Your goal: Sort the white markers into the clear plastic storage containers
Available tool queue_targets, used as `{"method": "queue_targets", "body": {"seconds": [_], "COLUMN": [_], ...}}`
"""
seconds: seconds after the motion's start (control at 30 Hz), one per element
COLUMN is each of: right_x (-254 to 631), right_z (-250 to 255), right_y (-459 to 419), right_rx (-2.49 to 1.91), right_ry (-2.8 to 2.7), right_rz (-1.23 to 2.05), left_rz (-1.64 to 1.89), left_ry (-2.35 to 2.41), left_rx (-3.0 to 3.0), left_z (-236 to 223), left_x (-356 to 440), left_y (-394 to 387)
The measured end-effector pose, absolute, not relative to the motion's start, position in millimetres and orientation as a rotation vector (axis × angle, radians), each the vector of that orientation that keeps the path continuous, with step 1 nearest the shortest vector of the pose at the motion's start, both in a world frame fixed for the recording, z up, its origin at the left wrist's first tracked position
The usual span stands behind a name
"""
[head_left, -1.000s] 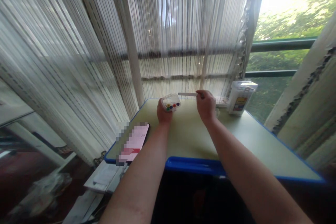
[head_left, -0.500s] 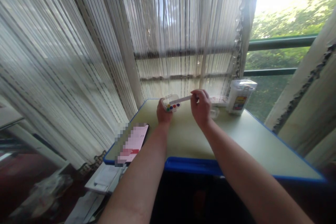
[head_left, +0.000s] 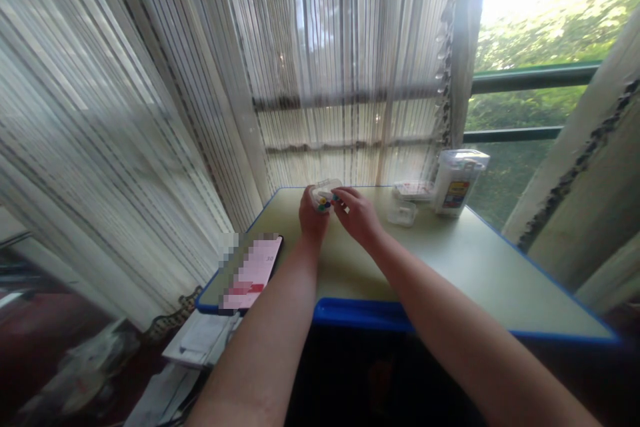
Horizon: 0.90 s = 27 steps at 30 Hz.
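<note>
My left hand (head_left: 313, 215) is closed around a clear plastic box (head_left: 329, 183), held above the far part of the table. Inside the box lie several white markers with coloured ends; yellow, green and dark blue ones (head_left: 323, 204) show. At the box's right side my right hand (head_left: 357, 211) pinches the teal end of a white marker (head_left: 335, 197), whose barrel lies in the box. My right fingers partly cover the box's front and other marker ends. To the right of this hand, a small clear plastic lid or tray (head_left: 401, 213) rests on the table.
Behind the clear piece lies a flat transparent case (head_left: 413, 190). A tall clear container with a label (head_left: 456, 183) stands at the back right. A phone (head_left: 253, 273) lies at the table's left edge. The table (head_left: 450, 267) has a blue rim; curtains hang behind it.
My right hand has moved left to the box, and the white marker it held outside now lies mostly within it. My left hand has stayed in place with the box.
</note>
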State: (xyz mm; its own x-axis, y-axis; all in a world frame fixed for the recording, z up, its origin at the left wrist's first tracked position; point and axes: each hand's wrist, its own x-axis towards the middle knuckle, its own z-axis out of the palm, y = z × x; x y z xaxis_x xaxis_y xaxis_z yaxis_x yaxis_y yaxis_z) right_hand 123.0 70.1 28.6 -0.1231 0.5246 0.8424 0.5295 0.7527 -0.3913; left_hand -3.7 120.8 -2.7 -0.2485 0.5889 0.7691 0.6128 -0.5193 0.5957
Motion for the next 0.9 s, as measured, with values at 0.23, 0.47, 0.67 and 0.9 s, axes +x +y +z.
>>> {"method": "queue_targets", "body": {"seconds": [0.23,0.47,0.67,0.9], "right_x": [125.0,127.1,131.1,130.2], "right_z": [27.8,25.1,27.9,30.2], "right_y": [70.4,73.8,74.0,71.5], "right_rx": [-0.936,-1.011,-1.083,-1.148], "right_ry": [-1.724,-1.714,-1.727,-1.729], "right_rz": [-0.018,-0.046,-0.096,-0.111], "left_rz": [-1.927,-1.923,-1.906,-1.879], "left_ry": [-1.399,-1.42,-1.389,-1.379], "left_rx": [-2.005,-2.039,-2.092,-2.111], "left_z": [-0.4,-0.1,-0.6,-0.3], "left_x": [-1.2,0.9,3.3,3.4], "left_y": [115.6,113.7,111.5,111.1]}}
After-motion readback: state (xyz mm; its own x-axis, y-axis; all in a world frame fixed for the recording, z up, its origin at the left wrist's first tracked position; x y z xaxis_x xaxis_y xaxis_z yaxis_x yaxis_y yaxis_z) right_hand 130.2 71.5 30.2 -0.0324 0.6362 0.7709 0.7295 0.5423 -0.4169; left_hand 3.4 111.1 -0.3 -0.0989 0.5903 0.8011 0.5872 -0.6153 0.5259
